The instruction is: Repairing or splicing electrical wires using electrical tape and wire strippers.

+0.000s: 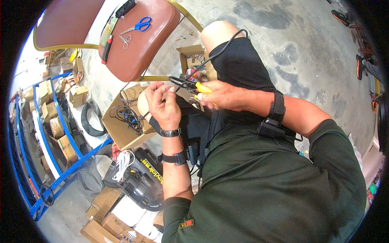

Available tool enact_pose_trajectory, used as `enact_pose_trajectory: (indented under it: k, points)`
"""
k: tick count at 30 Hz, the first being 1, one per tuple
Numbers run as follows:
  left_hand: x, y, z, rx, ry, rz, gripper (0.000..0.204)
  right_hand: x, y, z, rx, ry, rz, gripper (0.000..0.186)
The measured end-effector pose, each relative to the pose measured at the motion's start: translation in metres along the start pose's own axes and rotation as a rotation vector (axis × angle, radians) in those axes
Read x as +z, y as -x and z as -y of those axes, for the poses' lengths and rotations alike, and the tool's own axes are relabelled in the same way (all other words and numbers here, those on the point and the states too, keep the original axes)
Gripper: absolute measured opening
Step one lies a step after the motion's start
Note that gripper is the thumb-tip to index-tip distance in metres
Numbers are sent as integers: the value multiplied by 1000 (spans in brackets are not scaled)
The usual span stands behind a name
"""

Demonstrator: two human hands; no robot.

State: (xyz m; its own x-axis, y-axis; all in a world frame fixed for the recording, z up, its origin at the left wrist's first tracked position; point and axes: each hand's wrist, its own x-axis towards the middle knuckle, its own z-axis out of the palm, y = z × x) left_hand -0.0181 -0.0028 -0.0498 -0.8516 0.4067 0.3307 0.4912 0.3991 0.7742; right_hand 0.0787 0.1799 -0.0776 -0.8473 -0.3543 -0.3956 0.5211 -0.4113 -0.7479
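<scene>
My right hand [223, 96] is wrapped round the yellow handles of a pair of wire strippers [184, 84], whose dark jaws point left toward my left hand. Raised above my lap, my left hand [164, 107] has its fingers curled and pinched together right by the jaws. A dark cable [221, 52] loops over my right knee and runs down past the jaws to those fingers; its end is hidden there. Whether the jaws bite on the cable is too small to tell.
A brown padded chair [142, 48] ahead carries blue scissors [142, 24], small silver scissors [126, 41] and a red-black knife [107, 49]. Cardboard boxes stand by my knees, one with tangled cables [125, 115]. At left are a blue shelf rack [69, 172] and a black machine [142, 178].
</scene>
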Motion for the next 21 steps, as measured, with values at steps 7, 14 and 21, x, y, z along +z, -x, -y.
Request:
enact_pose_trajectory:
  k: [7, 14, 21]
  points:
    - [-2, -2, -6, -72, 200, -48, 6, 0, -5, -12, -148, 129, 12, 22]
    - [-13, -8, -4, -181, 484, -221, 5, -9, -4, -15, -46, 251, 241, 24]
    - [-25, -29, -3, -237, 317, -96, 5, -5, 5, -5, 53, 381, 230, 24]
